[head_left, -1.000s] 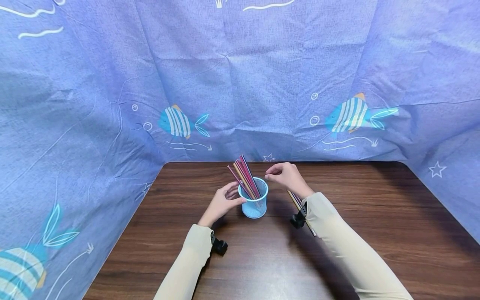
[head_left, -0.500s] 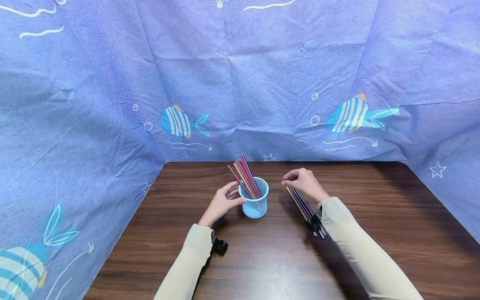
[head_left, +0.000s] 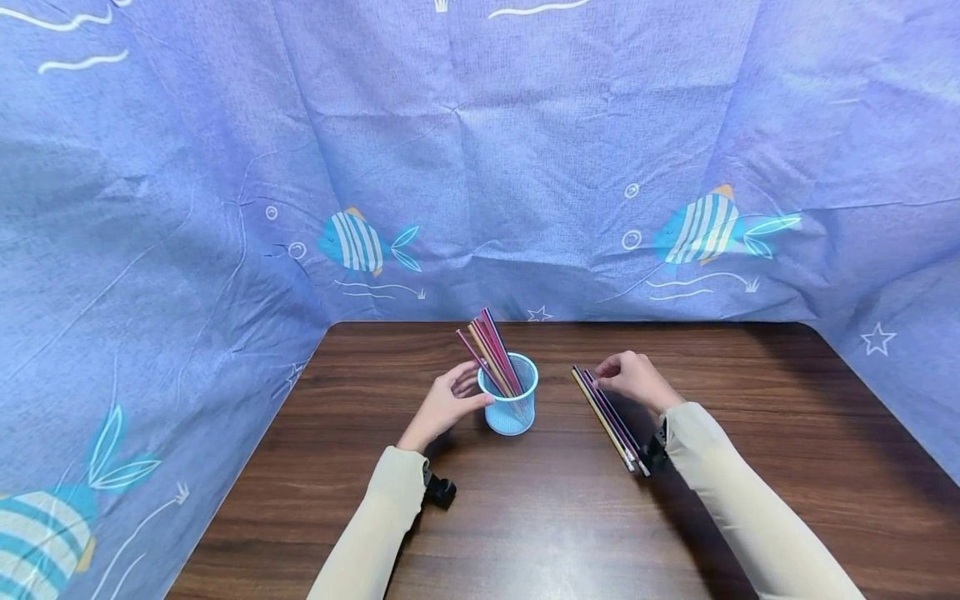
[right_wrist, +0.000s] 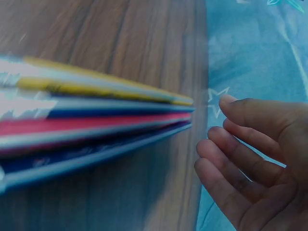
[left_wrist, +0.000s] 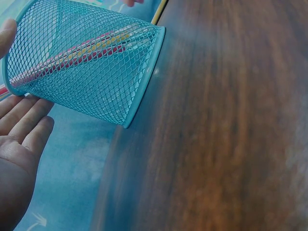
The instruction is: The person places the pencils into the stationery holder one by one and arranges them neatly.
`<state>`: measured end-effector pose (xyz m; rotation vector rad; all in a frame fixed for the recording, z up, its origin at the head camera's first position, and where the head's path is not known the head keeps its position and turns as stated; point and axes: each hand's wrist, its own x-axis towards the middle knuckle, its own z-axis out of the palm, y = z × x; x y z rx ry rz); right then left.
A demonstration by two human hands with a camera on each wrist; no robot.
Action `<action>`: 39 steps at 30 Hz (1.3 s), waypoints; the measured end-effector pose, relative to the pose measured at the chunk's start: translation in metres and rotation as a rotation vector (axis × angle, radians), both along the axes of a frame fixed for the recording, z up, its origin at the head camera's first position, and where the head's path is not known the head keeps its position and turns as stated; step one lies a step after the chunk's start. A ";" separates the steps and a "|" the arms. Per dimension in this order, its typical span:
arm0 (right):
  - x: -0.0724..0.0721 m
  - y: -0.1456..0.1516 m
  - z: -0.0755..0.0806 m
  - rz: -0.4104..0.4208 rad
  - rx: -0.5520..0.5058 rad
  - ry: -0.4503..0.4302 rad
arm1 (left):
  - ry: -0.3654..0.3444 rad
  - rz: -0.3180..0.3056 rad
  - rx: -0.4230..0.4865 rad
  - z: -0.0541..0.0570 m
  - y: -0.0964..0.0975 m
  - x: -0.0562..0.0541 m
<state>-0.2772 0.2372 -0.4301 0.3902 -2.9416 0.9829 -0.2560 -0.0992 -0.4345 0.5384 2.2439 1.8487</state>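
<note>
One left hand (head_left: pixel 441 406) grips the mesh cup (head_left: pixel 510 419), presumably to steady it; right of the cup, the relaxed, empty right hand (head_left: pixel 633 378) hovers beside loose pencils (right_wrist: pixel 91 123).

No word, number or brand can be read. In the right wrist view, small dark marks run along the yellow pencil (right_wrist: pixel 57 87), and faint pale ones along the dark pencil (right_wrist: pixel 82 154); both are too blurred to make out. The only clear signs are pictorial: white star outlines (head_left: pixel 878 339) on the blue cloth (head_left: pixel 525 167).
</note>
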 end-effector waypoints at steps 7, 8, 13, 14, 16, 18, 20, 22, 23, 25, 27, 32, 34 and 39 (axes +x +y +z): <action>0.001 0.009 -0.009 0.005 0.054 -0.064 | 0.002 -0.003 0.022 0.000 0.000 0.000; 0.001 0.009 -0.010 0.006 0.059 -0.073 | 0.001 -0.004 0.024 0.000 0.000 0.000; 0.003 0.013 -0.013 0.020 0.093 -0.100 | 0.003 -0.011 0.018 0.002 0.000 0.002; 0.003 0.013 -0.013 0.020 0.095 -0.104 | 0.003 -0.012 0.016 0.002 0.000 0.002; 0.003 0.014 -0.014 0.018 0.100 -0.112 | 0.006 -0.015 0.013 0.003 0.000 0.002; 0.003 0.014 -0.014 0.015 0.105 -0.117 | 0.008 -0.018 0.012 0.003 0.000 0.002; 0.003 0.015 -0.014 0.017 0.108 -0.121 | 0.010 -0.019 0.011 0.003 0.000 0.002; 0.003 0.015 -0.014 0.014 0.114 -0.124 | 0.014 -0.020 0.009 0.003 0.000 0.002; 0.003 0.014 -0.014 0.011 0.117 -0.126 | 0.015 -0.021 0.010 0.003 0.000 0.001; 0.004 0.014 -0.013 0.013 0.123 -0.130 | 0.015 -0.023 0.013 0.002 0.000 0.001; 0.004 0.013 -0.013 -0.001 0.119 -0.147 | 0.015 -0.023 0.014 0.002 0.000 0.001; 0.005 0.011 -0.013 -0.029 0.089 -0.191 | 0.025 -0.016 0.017 0.001 0.000 0.001; 0.005 0.011 -0.013 -0.023 0.090 -0.183 | 0.036 -0.016 0.022 0.000 0.000 0.001; 0.004 0.009 -0.015 -0.031 0.110 -0.164 | 0.043 -0.018 0.029 0.000 0.000 0.001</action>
